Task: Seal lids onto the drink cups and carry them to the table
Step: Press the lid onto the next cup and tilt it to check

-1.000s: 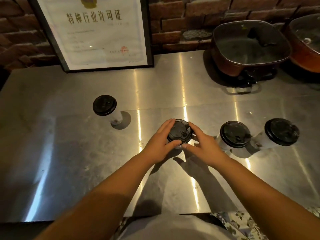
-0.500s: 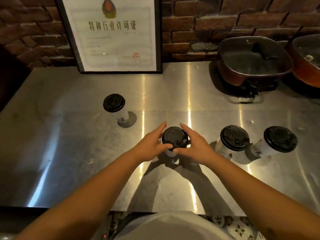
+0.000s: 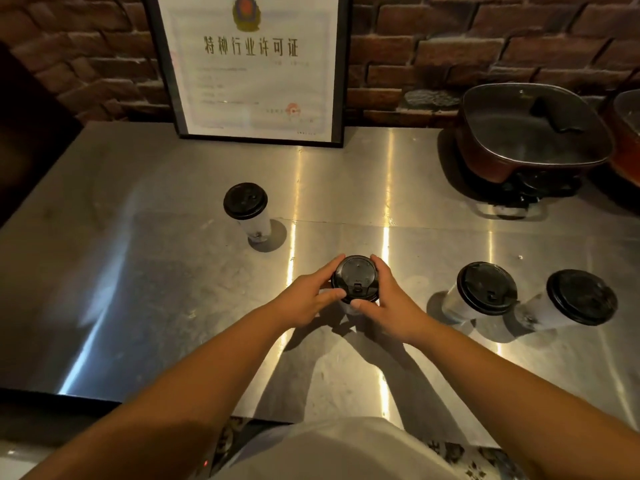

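A: Far left on the steel worktop (image 3: 138, 271): lone lidded cup (image 3: 246, 211), upright, well apart from the rest. Translucent, frosted wall, tapering toward the base; black dome lid.

B: Centre?

A: Left hand (image 3: 304, 299) and right hand (image 3: 391, 303) curled around the centre cup's lid (image 3: 355, 278) from either side, fingers hooked over the far rim, thumbs pressing the near edge. Cup body almost wholly hidden below. Probably seating the snap rim.

B: Handling notes?

A: Thin plastic wall, likely to flex if squeezed; fill level not discernible, so weight unknown. Best gripped mid-body, gently, never lifted by the lid alone. Possibly damp and slick; cannot confirm.

B: Right side?

A: Two more lidded cups, inner (image 3: 481, 292) and outer (image 3: 575, 299), just beside each other, both lidded. Lids matte black, sip tab visible on the inner one. Behind them a square electric pot (image 3: 530, 133), glass-lidded, dark red body. Brushed, glare-streaked worktop, probably slippery under cup bases.
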